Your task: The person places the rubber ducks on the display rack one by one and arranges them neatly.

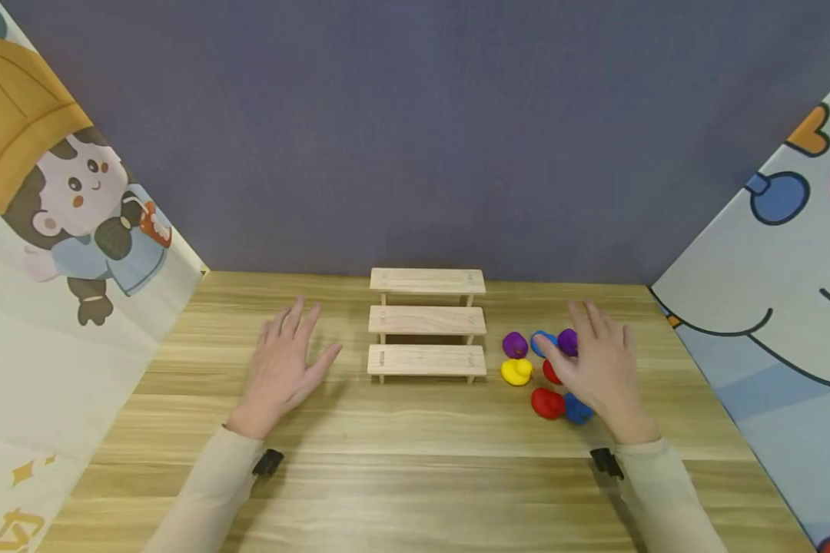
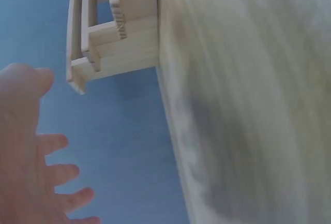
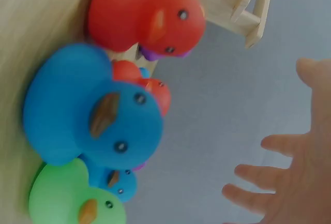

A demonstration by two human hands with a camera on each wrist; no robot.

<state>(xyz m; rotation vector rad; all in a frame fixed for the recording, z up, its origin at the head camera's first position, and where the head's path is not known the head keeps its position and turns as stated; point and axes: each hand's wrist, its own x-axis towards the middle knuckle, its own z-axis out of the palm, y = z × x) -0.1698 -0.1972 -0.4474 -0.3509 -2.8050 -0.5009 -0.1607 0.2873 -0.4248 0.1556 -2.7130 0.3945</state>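
My left hand (image 1: 281, 367) hovers over the table left of a three-step wooden rack (image 1: 426, 359), fingers spread and holding nothing. On the other side, my right hand (image 1: 600, 369) is held above a group of rubber ducks, its fingers extended. The group includes a yellow duck (image 1: 516, 372), a red duck (image 1: 547, 403), a blue duck (image 1: 578, 408) and a purple duck (image 1: 515, 345). A green duck (image 3: 59, 195) shows in the right wrist view; in the head view my right hand hides it. Nothing stands on the rack's steps.
The wood-grain table (image 1: 415, 461) ends at a grey-blue back panel (image 1: 415, 138). Side panels with cartoon prints (image 1: 76, 184) stand at left and right. A dark wrist mount (image 1: 268, 462) sits at the left cuff, another mount (image 1: 605, 462) at the right.
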